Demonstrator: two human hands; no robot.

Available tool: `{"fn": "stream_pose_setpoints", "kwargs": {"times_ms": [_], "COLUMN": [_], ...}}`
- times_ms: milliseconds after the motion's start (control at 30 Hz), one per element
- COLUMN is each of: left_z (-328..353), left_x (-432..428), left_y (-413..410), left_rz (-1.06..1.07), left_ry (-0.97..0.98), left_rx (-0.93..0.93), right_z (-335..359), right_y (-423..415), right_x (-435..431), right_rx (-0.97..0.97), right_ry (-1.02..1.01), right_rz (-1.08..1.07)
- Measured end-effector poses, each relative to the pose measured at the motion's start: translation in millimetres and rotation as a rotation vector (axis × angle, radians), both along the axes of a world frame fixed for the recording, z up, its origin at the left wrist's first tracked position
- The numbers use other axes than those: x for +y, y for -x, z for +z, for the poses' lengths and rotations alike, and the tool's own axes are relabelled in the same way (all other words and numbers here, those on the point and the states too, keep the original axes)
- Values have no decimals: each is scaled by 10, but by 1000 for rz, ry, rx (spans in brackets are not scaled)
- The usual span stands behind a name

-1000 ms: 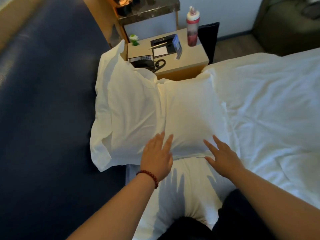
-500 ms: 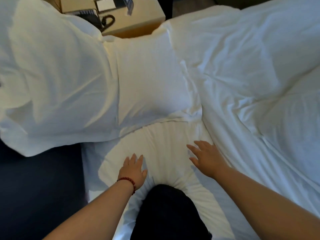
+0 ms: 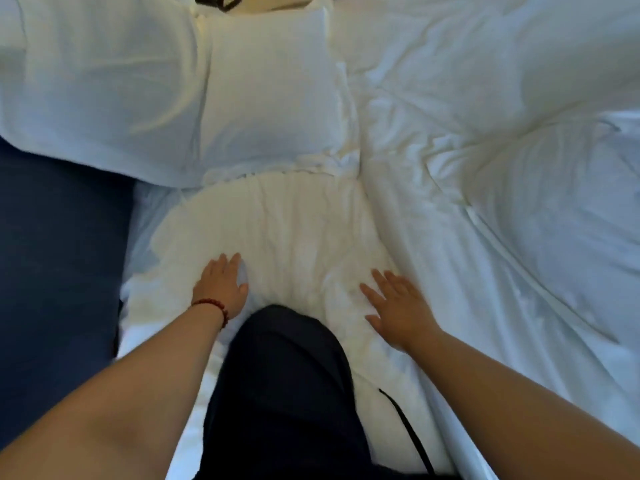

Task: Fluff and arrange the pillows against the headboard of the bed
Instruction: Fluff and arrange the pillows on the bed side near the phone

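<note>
1. The left hand and the right hand are both lying flat, fingers spread and straight. They are pressing palm-down and gripping nothing.
2. They are resting on the near pillow, one on each side of the person's dark knee, which is bearing on that pillow's near edge. A red bead bracelet is sitting on the left wrist.
3. The far pillow is lying just beyond, its near edge touching the near pillow. Its left end is reaching over a dark blue surface, which I am taking for the headboard, though I cannot be sure.
4. The rumpled duvet is spreading away to the right, and a thin black cord is trailing by the knee.
5. What could go wrong: I am judging that flat pressing with the knee's weight on the pillow will be squashing it rather than plumping it. Pulling it free while the knee is pinning it could be dragging the sheet into creases. The cord might be snagging too.
6. Against a second ago: both hands were then on the far pillow's near edge. They have since been drawn back onto the near pillow, closer to the knee. The view has been tipping downward, so the bedside table is now almost out of sight.
</note>
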State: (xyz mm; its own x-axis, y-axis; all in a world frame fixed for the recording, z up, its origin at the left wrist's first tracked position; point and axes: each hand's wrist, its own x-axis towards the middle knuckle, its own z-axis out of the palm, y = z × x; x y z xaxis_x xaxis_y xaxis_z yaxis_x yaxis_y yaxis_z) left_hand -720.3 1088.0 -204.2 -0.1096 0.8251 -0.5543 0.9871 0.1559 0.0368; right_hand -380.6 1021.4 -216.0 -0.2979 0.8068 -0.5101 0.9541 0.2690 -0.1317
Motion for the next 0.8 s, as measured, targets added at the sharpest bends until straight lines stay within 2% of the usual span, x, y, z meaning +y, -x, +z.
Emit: {"fn": "stream_pose_setpoints", "kwargs": {"times_ms": [133, 333, 467, 600, 800], "left_z": [180, 549, 636, 610, 270], "left_x": [-667, -1690, -2156, -2346, -2556], "left_y": [-212, -655, -829, -1141, -1569], "left_rz": [140, 479, 634, 638, 624], "left_ry": [-24, 60, 94, 128, 85], "left_rx": [-18, -235, -282, -295, -229], "right_z": [156, 252, 217, 134, 119], "right_y": [-181, -510, -690, -833, -846], "right_x": [-401, -948, -1267, -1486, -1678], "right_rx": [25, 82, 172, 307, 340], "right_ry": [30, 43, 15, -69, -124], "right_rz": [41, 73, 28, -33, -83]}}
